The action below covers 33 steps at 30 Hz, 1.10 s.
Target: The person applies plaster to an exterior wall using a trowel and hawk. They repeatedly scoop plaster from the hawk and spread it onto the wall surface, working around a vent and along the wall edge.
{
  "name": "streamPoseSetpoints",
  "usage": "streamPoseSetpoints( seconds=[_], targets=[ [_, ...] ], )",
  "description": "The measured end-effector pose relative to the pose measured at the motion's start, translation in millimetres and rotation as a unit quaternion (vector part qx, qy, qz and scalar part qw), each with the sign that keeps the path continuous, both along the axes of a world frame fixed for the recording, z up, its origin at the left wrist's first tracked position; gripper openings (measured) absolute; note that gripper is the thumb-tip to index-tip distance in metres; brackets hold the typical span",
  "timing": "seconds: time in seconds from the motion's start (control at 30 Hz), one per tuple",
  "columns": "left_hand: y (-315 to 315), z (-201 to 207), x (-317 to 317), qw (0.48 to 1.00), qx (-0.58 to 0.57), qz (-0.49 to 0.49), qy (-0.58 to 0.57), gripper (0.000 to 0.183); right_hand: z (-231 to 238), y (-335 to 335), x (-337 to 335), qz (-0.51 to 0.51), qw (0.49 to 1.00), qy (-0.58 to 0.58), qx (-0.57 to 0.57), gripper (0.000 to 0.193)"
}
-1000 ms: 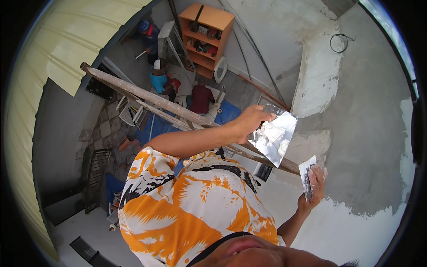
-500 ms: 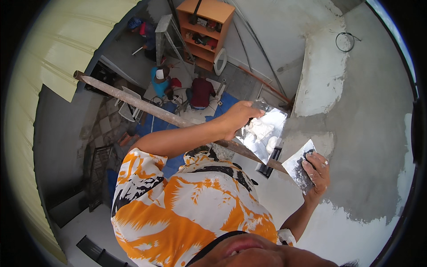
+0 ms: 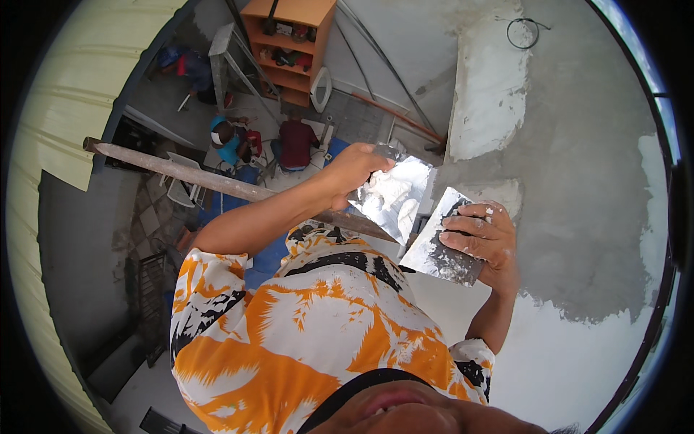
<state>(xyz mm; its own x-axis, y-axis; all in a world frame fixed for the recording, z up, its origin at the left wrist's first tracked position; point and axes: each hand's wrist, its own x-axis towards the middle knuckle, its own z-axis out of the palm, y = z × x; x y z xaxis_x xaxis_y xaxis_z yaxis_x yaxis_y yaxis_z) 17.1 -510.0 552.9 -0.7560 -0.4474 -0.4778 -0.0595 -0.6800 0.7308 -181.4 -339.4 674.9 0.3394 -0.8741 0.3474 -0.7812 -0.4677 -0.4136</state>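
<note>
The right hand (image 3: 483, 239) is closed around a small metal trowel (image 3: 442, 246), its fingers over the blade's upper end, the blade smeared with grey and white plaster. Just to its left, touching or nearly so, the left hand (image 3: 354, 170) grips the edge of a shiny metal plate (image 3: 394, 199) loaded with white plaster. Beyond both hands stands the wall (image 3: 578, 188), grey with white patches, and far below the left hand two people (image 3: 296, 141) sit on the floor by an orange shelf (image 3: 289, 36).

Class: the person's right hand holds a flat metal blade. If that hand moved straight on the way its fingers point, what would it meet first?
Probably the putty-covered blade in the left hand; the right hand points its fingers that way, though depth is unclear.
</note>
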Motion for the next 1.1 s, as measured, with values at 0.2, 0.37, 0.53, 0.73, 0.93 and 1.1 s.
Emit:
streamPoseSetpoints(
  seconds=[0.2, 0.37, 0.53, 0.73, 0.93, 1.1],
  targets=[
    [13.9, -2.4, -5.0, 0.997, 0.066, 0.029, 0.014, 0.021, 2.6, -6.1, 0.4, -0.025, 0.995, 0.023, 0.094, 0.034],
    [17.0, 15.1, -8.3, 0.998, 0.045, 0.004, -0.044, 0.020, -5.8, -12.8, -6.1, -0.011, 0.985, 0.085, 0.153, 0.036],
    [-2.1, 29.0, -1.5, 0.969, 0.203, 0.140, -0.008, 0.025, -27.8, 3.5, -45.7, 0.050, 0.955, -0.234, 0.175, 0.033],
    [41.8, -6.8, -8.1, 0.949, 0.238, 0.203, 0.024, 0.022, -65.0, 61.8, -67.2, -0.040, 0.673, -0.737, 0.050, 0.036],
    [74.6, -49.3, -26.3, 0.966, 0.151, 0.167, 0.131, 0.023, -27.9, 102.3, -117.1, -0.375, 0.669, -0.612, -0.194, 0.033],
    [68.4, -81.7, -28.7, 0.976, 0.129, 0.170, 0.039, 0.025, 51.5, 134.3, -193.2, -0.606, 0.683, 0.317, -0.257, 0.046]
  ],
)
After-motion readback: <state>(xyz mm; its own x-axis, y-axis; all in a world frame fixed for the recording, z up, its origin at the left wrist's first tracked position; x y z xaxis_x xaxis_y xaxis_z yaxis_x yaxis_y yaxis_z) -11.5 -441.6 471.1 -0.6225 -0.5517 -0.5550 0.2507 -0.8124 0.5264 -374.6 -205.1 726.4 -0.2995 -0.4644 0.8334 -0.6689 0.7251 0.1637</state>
